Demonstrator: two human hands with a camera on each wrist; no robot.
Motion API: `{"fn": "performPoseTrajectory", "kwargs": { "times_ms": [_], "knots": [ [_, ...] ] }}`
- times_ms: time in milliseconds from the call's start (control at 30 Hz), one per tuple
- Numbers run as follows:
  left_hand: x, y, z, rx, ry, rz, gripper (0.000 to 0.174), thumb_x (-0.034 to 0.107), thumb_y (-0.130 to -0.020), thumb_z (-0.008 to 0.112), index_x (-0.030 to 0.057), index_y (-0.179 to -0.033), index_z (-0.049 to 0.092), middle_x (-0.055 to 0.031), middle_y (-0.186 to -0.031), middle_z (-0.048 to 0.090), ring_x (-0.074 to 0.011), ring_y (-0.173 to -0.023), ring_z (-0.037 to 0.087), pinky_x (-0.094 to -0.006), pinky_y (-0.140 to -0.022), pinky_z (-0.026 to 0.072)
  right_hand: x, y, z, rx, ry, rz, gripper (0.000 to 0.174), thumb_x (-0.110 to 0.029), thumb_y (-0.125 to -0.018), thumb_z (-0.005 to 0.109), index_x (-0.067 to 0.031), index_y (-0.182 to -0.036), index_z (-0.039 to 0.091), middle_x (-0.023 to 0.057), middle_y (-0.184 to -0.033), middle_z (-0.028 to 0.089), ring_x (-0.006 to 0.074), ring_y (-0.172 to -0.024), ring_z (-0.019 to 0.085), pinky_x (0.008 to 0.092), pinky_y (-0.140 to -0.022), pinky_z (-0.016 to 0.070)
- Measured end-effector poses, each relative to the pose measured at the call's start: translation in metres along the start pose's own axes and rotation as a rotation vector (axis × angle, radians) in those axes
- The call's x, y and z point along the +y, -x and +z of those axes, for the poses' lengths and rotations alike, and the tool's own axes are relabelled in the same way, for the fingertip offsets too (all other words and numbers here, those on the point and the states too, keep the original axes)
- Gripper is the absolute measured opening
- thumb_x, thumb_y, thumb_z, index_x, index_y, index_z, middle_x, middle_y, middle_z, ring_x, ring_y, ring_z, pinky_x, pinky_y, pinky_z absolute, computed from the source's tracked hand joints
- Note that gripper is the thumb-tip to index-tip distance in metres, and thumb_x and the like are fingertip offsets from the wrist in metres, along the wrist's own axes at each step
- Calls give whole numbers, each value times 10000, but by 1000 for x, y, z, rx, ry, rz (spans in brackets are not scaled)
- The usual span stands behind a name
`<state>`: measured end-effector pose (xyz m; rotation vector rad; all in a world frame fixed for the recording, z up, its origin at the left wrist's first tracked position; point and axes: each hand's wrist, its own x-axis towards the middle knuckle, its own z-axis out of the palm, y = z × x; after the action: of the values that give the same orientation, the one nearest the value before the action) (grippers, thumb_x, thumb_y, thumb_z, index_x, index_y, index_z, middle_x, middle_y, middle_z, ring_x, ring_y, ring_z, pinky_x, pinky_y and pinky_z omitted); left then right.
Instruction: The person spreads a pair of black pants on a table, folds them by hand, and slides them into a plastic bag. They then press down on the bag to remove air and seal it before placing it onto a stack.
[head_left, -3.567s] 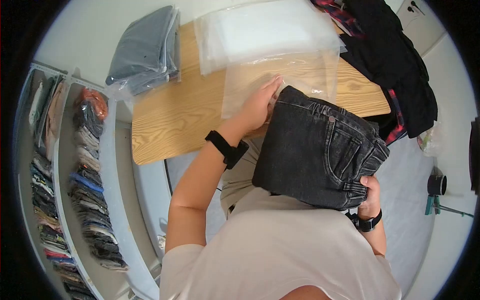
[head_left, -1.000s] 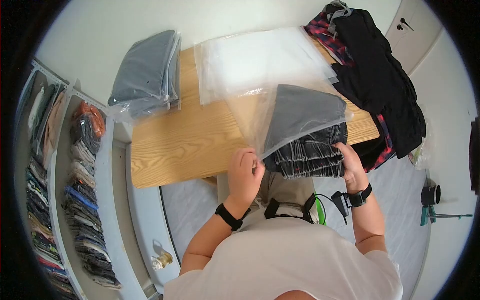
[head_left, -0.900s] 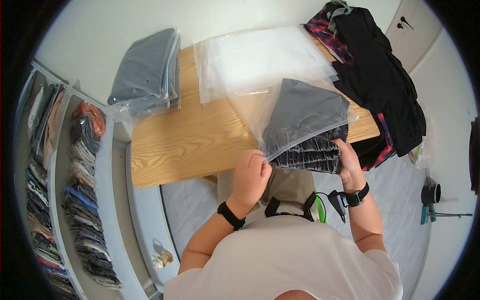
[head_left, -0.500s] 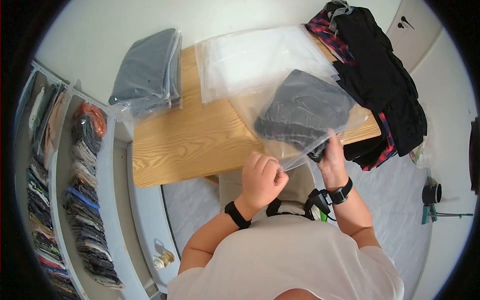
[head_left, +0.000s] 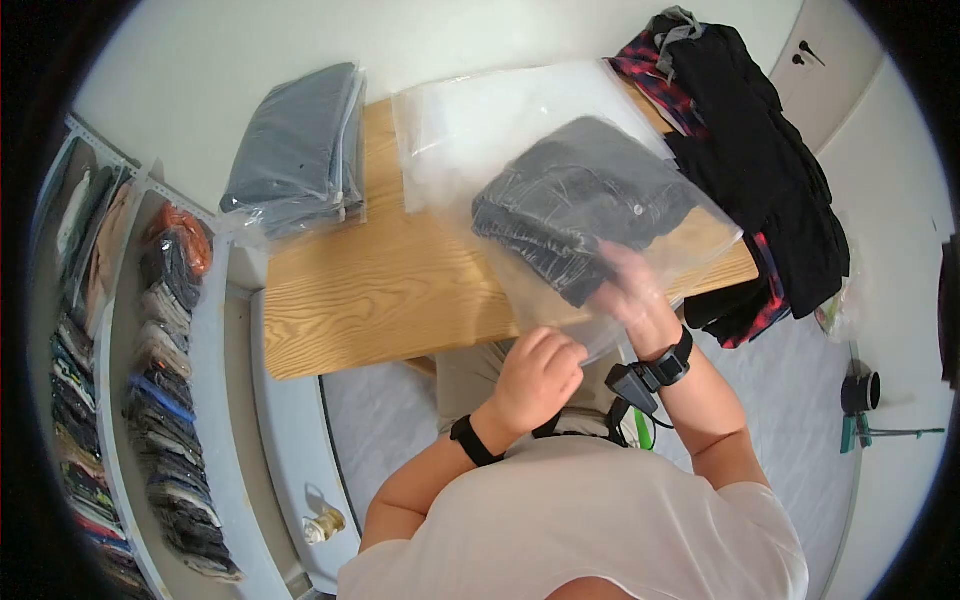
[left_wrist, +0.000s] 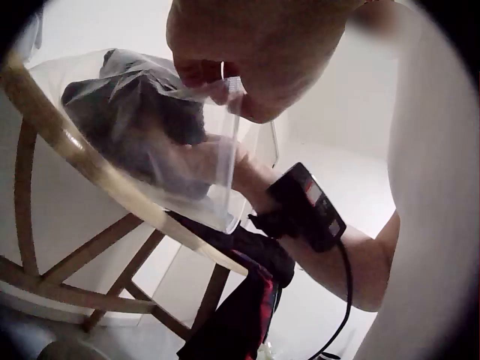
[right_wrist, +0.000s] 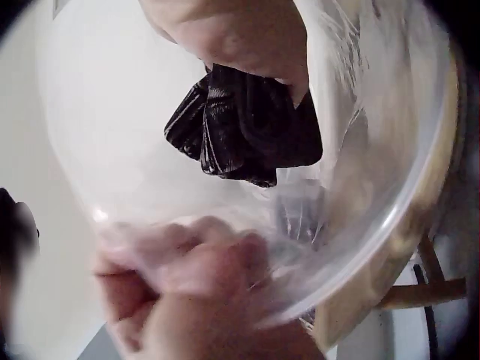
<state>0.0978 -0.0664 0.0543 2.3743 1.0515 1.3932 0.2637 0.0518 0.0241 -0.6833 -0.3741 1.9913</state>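
Folded black jeans [head_left: 590, 195] lie inside a clear plastic bag [head_left: 535, 295] above the table. My right hand [head_left: 640, 300] reaches through the mouth of the bag and grips the near corner of the jeans, thumb on top. In the right wrist view the jeans [right_wrist: 247, 127] show as folded layers below that hand [right_wrist: 232, 34]. With curled fingers my left hand [head_left: 545, 378] pinches the rim of the bag at its near left corner. The left wrist view shows the bag's sealing strip [left_wrist: 226, 154] running down from the left fingers [left_wrist: 206, 75].
A stack of bagged grey garments [head_left: 295, 140] stands at the back left of the wooden table [head_left: 350, 290]. Flat clear bags [head_left: 450, 120] lie at the back middle. Black and plaid clothes [head_left: 760, 160] drape over the right edge. Shelves of bagged clothes [head_left: 180, 400] stand at the left.
The jeans, at first held outside the bag, have gone in through its mouth and moved up and left. My right hand has followed them inside; the left hand keeps the rim, slightly further right.
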Motion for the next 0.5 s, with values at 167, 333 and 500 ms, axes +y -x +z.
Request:
{"fn": "performPoseTrajectory", "kwargs": {
  "times_ms": [167,333,500],
  "knots": [
    [0,2,-11,-46,24,110,205,7,-643,663,64,-824,584,-78,-831,573,-283,-827,559,-390,-708,457,-4,-20,56,-184,-54,-77,250,-105,-903,504,42,-1099,555,161,-1028,628,251,-920,630,370,-820,537],
    [-12,8,-28,-15,-75,74,228,-4,-627,661,81,-825,589,-71,-835,564,-285,-828,548,-399,-718,438,-1,-53,68,-534,-244,92,244,-105,-924,457,60,-1076,552,156,-967,644,239,-862,630,372,-799,513],
    [-23,24,-44,30,-188,-166,290,-27,-613,634,78,-879,586,-98,-915,563,-308,-874,543,-418,-757,425,28,-65,92,-120,-166,61,238,-99,-935,442,62,-1063,561,146,-999,637,250,-883,623,369,-797,507]
  ]
}}
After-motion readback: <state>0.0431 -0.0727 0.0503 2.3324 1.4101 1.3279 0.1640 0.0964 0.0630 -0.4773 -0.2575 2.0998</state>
